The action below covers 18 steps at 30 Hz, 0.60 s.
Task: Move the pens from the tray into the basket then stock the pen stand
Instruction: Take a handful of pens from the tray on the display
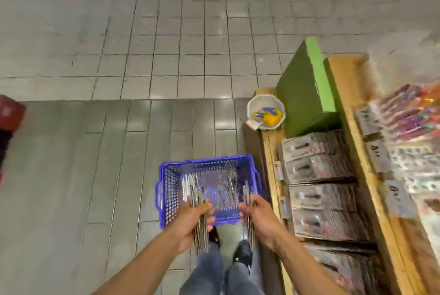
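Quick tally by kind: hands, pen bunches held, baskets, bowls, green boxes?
Hands: 2, left hand and right hand
Pen bunches held: 2
Blue basket: 1
White bowl: 1
Green box: 1
Total: 7

The basket (209, 190) is perforated blue plastic. The floor tiles (166, 56) are grey and glossy, catching light. The shelf (345, 104) is bare, raw-looking wood, carrying shiny plastic-wrapped packets (319, 166) and a smooth white bowl (254, 104).
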Motion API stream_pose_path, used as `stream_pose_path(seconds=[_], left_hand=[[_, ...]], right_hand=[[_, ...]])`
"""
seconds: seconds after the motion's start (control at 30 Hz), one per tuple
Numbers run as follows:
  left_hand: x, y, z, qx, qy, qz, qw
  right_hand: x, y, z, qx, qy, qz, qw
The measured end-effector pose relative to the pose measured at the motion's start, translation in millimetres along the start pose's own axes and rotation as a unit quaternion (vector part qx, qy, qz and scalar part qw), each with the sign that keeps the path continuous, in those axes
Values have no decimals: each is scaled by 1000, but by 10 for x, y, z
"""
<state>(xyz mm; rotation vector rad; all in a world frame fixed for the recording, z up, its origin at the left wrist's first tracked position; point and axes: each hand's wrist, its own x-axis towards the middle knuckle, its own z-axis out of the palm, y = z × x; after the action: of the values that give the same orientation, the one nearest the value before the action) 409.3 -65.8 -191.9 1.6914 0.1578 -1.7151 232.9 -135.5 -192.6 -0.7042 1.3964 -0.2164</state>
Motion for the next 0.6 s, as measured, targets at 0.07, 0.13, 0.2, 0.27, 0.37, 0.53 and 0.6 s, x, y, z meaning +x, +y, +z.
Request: stream_pose_path(seconds=[0.07, 0.13, 0.2, 0.27, 0.37, 0.53, 0.6], left_hand=[[507, -39, -19, 8, 10, -15, 1000], [1083, -119, -32, 15, 18, -24, 999], [1707, -229, -40, 37, 36, -32, 998], [2329, -387, -40, 55, 63, -38, 996], [3280, -650, -40, 69, 96, -52, 992], [4745, -1127, 72, 105, 129, -51, 985], [5204, -1292, 122, 124, 141, -47, 981]], right_hand=[[487, 134, 33, -34, 17, 14, 999], [1012, 317, 36, -69, 39, 22, 997], [1572, 563, 6, -98, 72, 35, 992], [2164, 858, -35, -141, 102, 58, 983], [3065, 1337, -95, -229, 124, 63, 964], [4399, 2006, -119, -305, 145, 56, 940], [4820, 2218, -108, -329, 158, 45, 930]])
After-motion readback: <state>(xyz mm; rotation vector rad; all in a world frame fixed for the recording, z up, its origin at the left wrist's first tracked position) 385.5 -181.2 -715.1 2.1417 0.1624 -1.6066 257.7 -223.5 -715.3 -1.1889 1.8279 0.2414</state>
